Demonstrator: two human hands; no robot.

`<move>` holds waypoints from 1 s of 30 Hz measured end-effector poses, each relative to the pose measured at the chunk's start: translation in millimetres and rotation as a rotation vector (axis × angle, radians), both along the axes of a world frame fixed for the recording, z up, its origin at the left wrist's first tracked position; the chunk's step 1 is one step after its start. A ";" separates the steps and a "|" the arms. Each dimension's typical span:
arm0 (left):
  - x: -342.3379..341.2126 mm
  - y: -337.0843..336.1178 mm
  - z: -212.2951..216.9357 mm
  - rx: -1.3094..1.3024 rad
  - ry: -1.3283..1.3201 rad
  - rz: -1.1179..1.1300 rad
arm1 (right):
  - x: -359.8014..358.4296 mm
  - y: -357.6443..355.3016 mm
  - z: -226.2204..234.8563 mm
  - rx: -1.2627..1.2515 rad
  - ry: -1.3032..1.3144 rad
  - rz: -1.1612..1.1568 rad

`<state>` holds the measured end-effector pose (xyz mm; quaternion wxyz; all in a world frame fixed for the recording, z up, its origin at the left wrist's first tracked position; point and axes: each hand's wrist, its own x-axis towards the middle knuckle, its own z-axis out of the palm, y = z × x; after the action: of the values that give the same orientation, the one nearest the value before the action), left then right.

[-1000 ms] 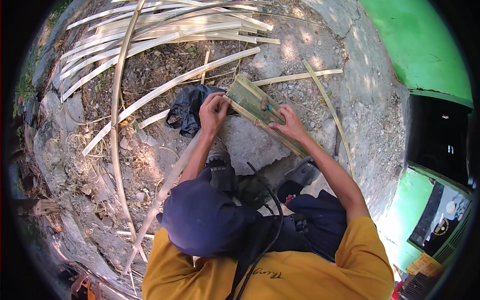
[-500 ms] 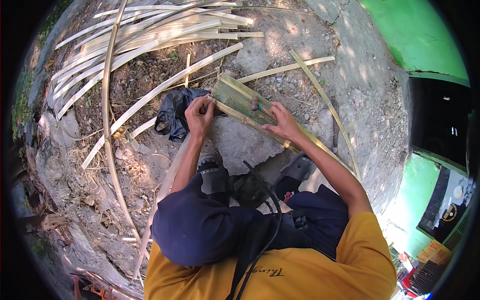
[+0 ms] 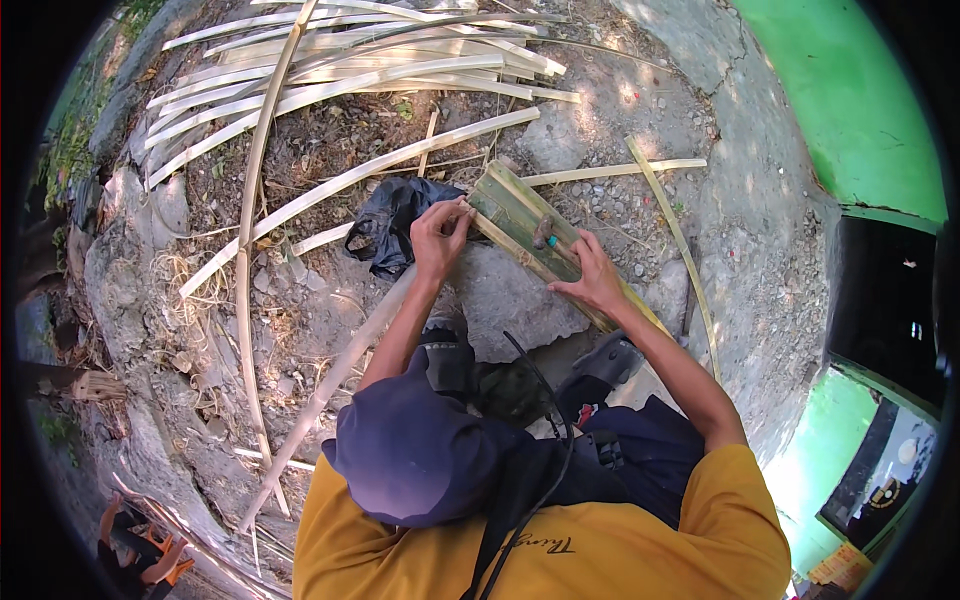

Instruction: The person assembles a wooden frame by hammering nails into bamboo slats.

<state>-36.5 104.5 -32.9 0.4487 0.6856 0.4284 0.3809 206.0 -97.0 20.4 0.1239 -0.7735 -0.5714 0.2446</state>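
Observation:
A green and tan bamboo piece, seemingly several lengths side by side, lies slantwise before me. My left hand is closed in a pinch at its near left corner; whatever lies between those fingertips is too small to make out. Farther right along the bamboo, my right hand grips it, thumb on the near side and fingers over the top. Between the hands, a small brown object with a teal spot rests on the bamboo. Just left of my left hand sits a crumpled black plastic bag.
Pale split strips are heaped at the far left. One long strip runs toward me on the left, another lies right of the bamboo. A flat stone slab is between my feet and the bamboo. A person shows at lower left.
The view has shifted, so the scene sits farther right and lower. Both hands keep nearly the same places on the bamboo. More of the person at lower left shows.

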 end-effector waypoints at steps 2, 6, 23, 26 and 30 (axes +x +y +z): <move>-0.8 0.2 -0.9 0.029 -0.017 0.013 | -3.0 3.0 2.4 0.034 0.051 -0.006; -0.9 0.7 -3.0 0.035 -0.037 0.010 | -15.3 14.5 11.1 0.107 -0.022 -0.054; -3.2 0.0 -5.9 -0.045 0.029 0.001 | -94.0 84.4 -15.1 0.259 0.248 -0.315; -3.3 0.6 -3.4 -0.039 0.054 0.006 | -95.3 84.4 -13.7 0.244 0.212 -0.343; -5.0 2.0 -1.6 0.001 0.005 0.015 | -96.6 83.1 -13.4 0.131 0.235 -0.421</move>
<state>-41.5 106.5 -34.6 0.4444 0.6835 0.4345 0.3828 109.4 -13.9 7.0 0.2876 -0.8320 -0.3941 0.2642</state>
